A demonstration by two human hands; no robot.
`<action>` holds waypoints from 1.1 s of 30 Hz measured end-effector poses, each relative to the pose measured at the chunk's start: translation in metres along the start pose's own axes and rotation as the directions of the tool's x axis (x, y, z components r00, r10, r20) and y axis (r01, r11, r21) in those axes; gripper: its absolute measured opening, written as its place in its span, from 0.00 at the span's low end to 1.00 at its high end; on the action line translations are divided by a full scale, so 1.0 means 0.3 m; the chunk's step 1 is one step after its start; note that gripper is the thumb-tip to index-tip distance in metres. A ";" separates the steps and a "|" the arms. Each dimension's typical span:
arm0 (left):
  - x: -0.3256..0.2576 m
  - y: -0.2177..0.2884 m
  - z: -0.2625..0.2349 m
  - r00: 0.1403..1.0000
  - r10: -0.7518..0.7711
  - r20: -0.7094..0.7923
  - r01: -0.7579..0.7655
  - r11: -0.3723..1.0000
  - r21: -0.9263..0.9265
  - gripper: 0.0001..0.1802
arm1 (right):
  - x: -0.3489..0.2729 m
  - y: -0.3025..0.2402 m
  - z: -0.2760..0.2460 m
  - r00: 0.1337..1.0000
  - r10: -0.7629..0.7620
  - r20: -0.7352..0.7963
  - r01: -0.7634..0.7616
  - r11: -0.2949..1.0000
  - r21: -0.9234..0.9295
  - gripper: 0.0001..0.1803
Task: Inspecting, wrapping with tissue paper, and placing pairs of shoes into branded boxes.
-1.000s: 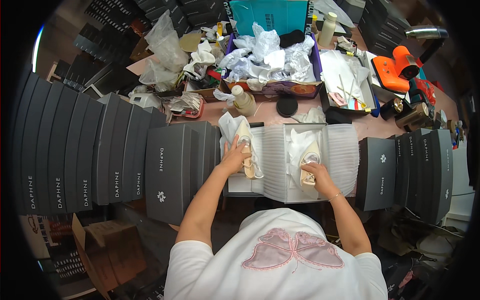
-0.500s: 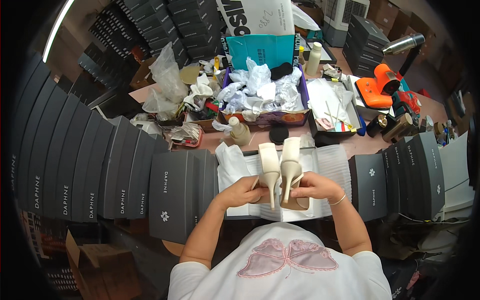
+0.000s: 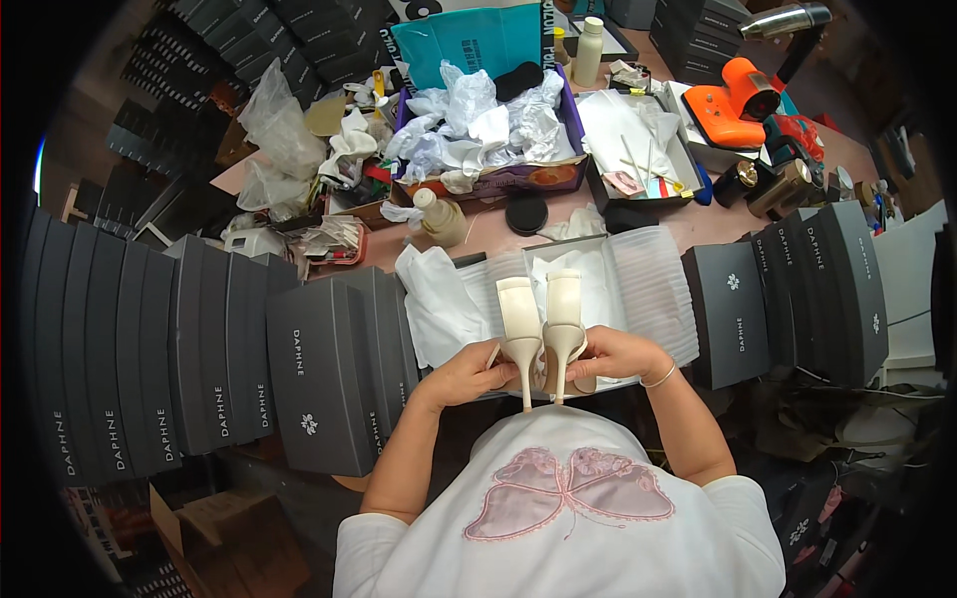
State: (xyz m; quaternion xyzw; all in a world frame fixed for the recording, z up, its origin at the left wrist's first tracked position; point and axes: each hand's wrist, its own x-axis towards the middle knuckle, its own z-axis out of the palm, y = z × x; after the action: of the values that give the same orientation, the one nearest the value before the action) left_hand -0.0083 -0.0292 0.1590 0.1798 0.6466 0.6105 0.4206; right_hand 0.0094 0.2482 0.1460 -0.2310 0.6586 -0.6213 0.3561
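Observation:
A pair of cream high-heeled shoes is held up side by side in front of me, backs and slim heels facing me. My left hand (image 3: 464, 376) is closed round the left high-heeled shoe (image 3: 519, 311), and my right hand (image 3: 620, 357) grips the right high-heeled shoe (image 3: 564, 299). Under and beyond them lies an open shoebox (image 3: 578, 245) lined with white paper. Crumpled white tissue paper (image 3: 439, 309) spills over its left side; a ribbed translucent wrapping sheet (image 3: 653, 284) hangs over its right. The shoes' toes are partly hidden by my fingers.
Dark grey shoeboxes (image 3: 317, 374) stand in a row at left, with more shoeboxes (image 3: 726, 314) at right. Behind are a carton of crumpled tissue (image 3: 518, 184), a cream bottle (image 3: 439, 219), a round black lid (image 3: 525, 213), a tray of papers (image 3: 648, 204) and an orange stand (image 3: 733, 105).
Both hands have brought the shoes nearer to my body, and the shoes now stand more parallel. My view has tilted and shifted a little, so the table things sit higher.

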 end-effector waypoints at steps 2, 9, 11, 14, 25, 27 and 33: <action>0.012 -0.002 0.007 0.999 0.026 -0.032 -0.028 0.998 -0.053 0.17 | -0.001 0.011 0.002 0.995 0.097 -0.011 -0.093 0.980 0.176 0.19; 0.117 0.011 0.039 0.995 -0.095 -0.019 0.069 0.833 -0.548 0.26 | -0.002 0.050 0.045 0.982 0.030 -0.187 0.108 0.723 0.682 0.25; 0.141 -0.009 0.055 0.995 -0.097 0.004 0.082 0.828 -0.554 0.26 | -0.034 0.073 0.035 0.984 0.042 -0.172 0.092 0.707 0.701 0.25; 0.187 -0.035 0.089 0.995 -0.089 0.038 0.096 0.831 -0.547 0.26 | -0.092 0.122 0.011 0.986 0.073 -0.151 0.059 0.690 0.721 0.24; 0.315 -0.016 0.212 0.995 -0.085 0.061 0.104 0.794 -0.599 0.25 | -0.368 0.328 -0.435 0.510 0.237 -0.827 -0.561 0.820 -0.111 0.22; 0.303 -0.015 0.225 0.993 -0.119 0.010 0.107 0.854 -0.509 0.24 | -0.377 0.386 -0.443 0.524 0.306 -0.794 -0.781 0.545 -0.305 0.22; 0.274 0.039 0.277 0.983 -0.175 0.055 0.068 0.628 0.775 0.16 | -0.148 -0.013 -0.284 0.957 0.030 -0.288 -0.159 0.886 -0.436 0.37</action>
State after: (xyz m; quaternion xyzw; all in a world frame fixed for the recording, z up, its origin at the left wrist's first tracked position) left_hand 0.0041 0.0875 0.1516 0.3354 0.8278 0.2344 0.3839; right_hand -0.0270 0.3366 0.1557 -0.1872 0.8388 -0.4575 0.2280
